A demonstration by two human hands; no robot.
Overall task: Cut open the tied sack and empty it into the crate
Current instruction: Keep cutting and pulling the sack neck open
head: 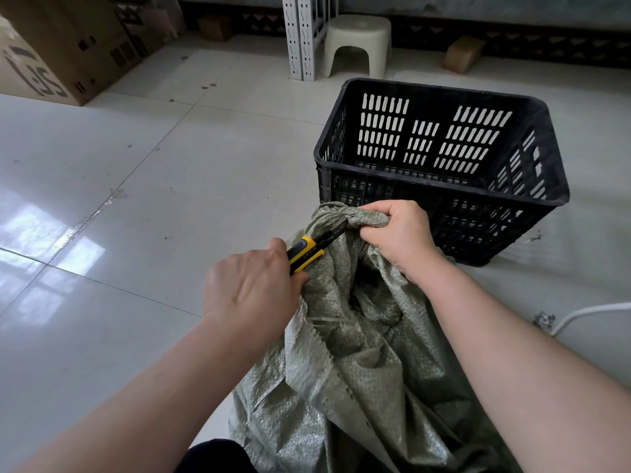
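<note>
Left hand (251,285): fingers wrapped tight round the yellow-and-black cutter (307,252), its tip reaching to the tie.
Right hand (397,235): fingers clenched on the bunched neck (365,218), just beyond the tip.
Sack (358,353): green woven, slumped below both fists.
Crate (440,165): black, empty, just past the right knuckles.
Advice: keep the neck taut and cut the string away from the gripping fingers, sparing the weave.
</note>
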